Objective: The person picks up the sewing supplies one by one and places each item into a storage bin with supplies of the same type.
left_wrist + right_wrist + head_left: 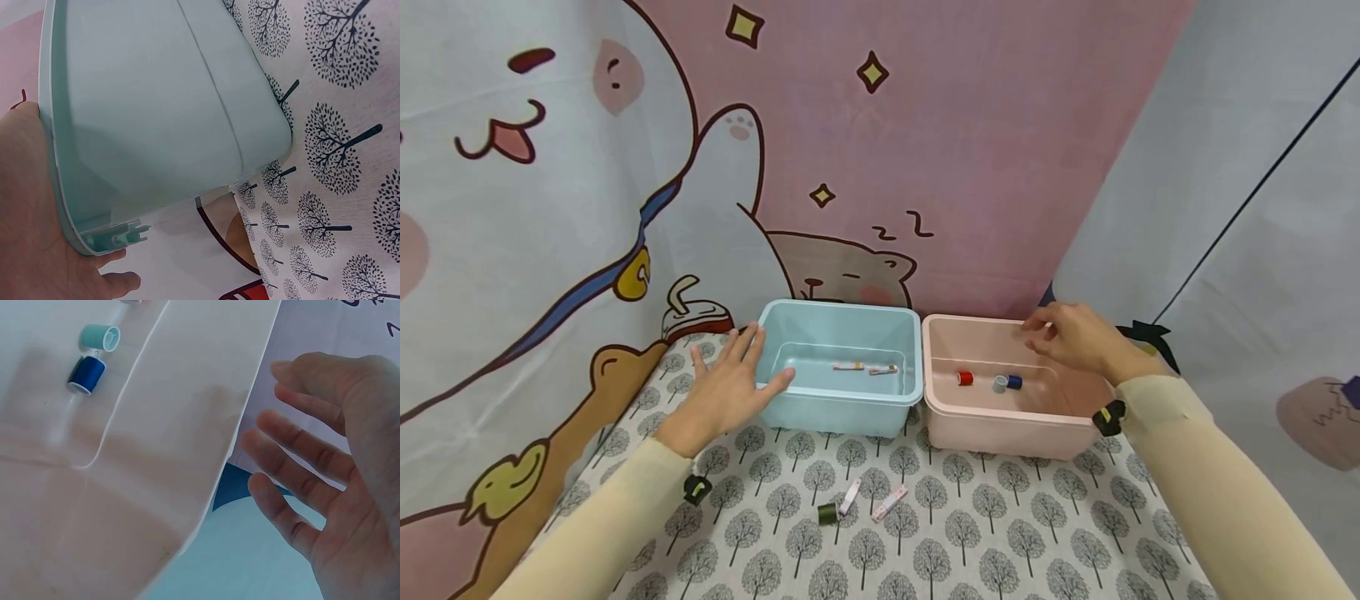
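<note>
My left hand [726, 389] rests on the left rim of a light blue plastic bin [835, 407], fingers spread and relaxed. In the left wrist view the palm lies along the rim of the bin [156, 106]. Inside that bin are two slim, pale pieces [848, 367] with coloured marks. My right hand [1075, 337] hovers over the back right of a pink bin [1007, 429], fingers loosely bent and holding nothing. On the pink bin's floor lie a red thread spool [965, 378], a pale green one [100, 337] and a blue one [87, 375].
In front of the bins, a dark green thread spool [827, 514] and two slim whitish pieces [890, 504] lie on the tree-print cloth [932, 558]. The bins stand side by side. A cartoon-print curtain [985, 167] hangs behind them.
</note>
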`<state>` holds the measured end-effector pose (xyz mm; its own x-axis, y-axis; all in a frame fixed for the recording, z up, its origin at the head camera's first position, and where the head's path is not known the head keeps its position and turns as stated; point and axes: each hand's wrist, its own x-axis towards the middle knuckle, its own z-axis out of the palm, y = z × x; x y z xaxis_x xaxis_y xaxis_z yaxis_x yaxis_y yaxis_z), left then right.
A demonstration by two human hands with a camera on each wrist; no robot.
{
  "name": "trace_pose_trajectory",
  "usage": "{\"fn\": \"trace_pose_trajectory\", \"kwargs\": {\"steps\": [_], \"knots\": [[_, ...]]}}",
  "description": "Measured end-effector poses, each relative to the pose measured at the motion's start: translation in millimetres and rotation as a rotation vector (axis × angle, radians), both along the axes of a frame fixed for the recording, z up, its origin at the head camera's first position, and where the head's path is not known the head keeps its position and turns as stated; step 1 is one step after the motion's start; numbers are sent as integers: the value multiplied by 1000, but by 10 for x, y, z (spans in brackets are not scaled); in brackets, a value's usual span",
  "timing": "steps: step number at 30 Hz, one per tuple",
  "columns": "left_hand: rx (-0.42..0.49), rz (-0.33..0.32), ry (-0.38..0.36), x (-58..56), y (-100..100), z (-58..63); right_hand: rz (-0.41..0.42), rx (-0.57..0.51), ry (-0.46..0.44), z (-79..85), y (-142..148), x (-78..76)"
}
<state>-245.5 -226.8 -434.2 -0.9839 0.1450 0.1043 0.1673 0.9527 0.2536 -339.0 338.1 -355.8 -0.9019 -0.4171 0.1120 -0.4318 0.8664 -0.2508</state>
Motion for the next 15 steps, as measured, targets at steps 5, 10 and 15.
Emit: {"fn": "trace_pose_trajectory", "kwargs": {"steps": [5,10,15], "knots": [[2,-2,3,1,3,18,13,-7,15,22,-37,67],[5,0,5,9,5,38,26,6,61,15,-101,145],[14,-1,3,21,9,32,29,6,72,-27,-136,225]]}}
